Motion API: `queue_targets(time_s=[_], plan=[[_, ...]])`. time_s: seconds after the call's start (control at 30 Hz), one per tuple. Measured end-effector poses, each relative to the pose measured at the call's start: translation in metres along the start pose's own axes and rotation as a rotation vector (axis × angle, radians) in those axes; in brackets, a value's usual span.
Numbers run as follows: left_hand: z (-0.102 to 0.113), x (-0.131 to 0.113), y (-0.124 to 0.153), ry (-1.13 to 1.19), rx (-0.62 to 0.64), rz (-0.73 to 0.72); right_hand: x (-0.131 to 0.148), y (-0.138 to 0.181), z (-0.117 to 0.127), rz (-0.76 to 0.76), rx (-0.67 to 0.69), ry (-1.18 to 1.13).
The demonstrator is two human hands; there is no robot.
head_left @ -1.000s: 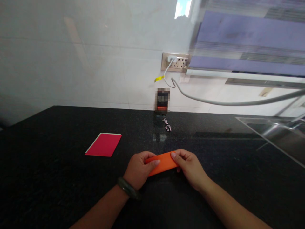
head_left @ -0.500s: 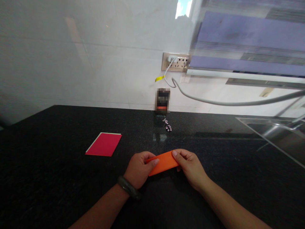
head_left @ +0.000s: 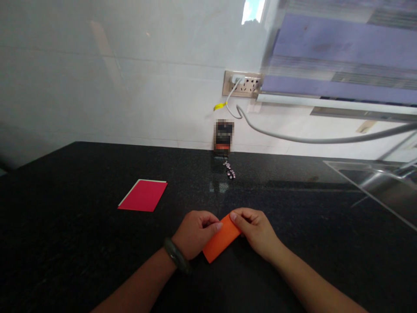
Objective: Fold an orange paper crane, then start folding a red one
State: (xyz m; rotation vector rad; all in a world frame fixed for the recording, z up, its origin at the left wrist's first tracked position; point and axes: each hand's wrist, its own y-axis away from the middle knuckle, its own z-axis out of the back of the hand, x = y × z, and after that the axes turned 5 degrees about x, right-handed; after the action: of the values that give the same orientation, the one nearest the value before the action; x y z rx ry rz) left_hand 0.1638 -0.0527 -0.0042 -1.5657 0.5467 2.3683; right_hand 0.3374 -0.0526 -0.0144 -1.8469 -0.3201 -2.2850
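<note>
A folded strip of orange paper (head_left: 222,241) is held between both hands above the dark counter, slanting down toward its lower left end. My left hand (head_left: 198,232), with a dark bangle (head_left: 176,255) on the wrist, pinches its upper left edge, thumb on top. At the strip's upper right end, my right hand (head_left: 256,230) pinches it with the thumb on the front face. The fingers behind the paper are mostly hidden. To the left lies a stack of red paper (head_left: 143,195) with a pale sheet showing along its edge.
A phone-like, blurred-out object (head_left: 223,137) leans on the wall, with a beaded strap (head_left: 230,170) on the black counter (head_left: 81,252). Behind it, a white cable (head_left: 293,139) runs from the wall socket (head_left: 243,84). A metal sink (head_left: 384,182) is at right.
The orange paper has tilted more steeply, its left end swinging down. My left hand has shifted its grip along the upper edge, closer to my right hand.
</note>
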Motion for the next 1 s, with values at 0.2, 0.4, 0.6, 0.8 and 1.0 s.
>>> queue_targets(time_s=[0.2, 0.4, 0.6, 0.8, 1.0], plan=[[-0.002, -0.003, 0.000, 0.115, -0.060, -0.006, 0.003, 0.001, -0.006, -0.067, -0.030, -0.223], [-0.005, -0.001, -0.003, 0.275, -0.221, -0.055, 0.002, 0.002, -0.023, -0.116, 0.009, -0.465], [-0.010, -0.001, -0.003, 0.324, -0.236, -0.028, 0.004, 0.001, -0.027, -0.148, -0.027, -0.439], [-0.008, -0.002, -0.003, 0.339, -0.344, -0.001, 0.004, -0.001, -0.021, -0.168, -0.066, -0.406], [-0.007, 0.001, -0.004, 0.404, -0.352, 0.030, 0.004, -0.002, -0.017, -0.163, -0.114, -0.398]])
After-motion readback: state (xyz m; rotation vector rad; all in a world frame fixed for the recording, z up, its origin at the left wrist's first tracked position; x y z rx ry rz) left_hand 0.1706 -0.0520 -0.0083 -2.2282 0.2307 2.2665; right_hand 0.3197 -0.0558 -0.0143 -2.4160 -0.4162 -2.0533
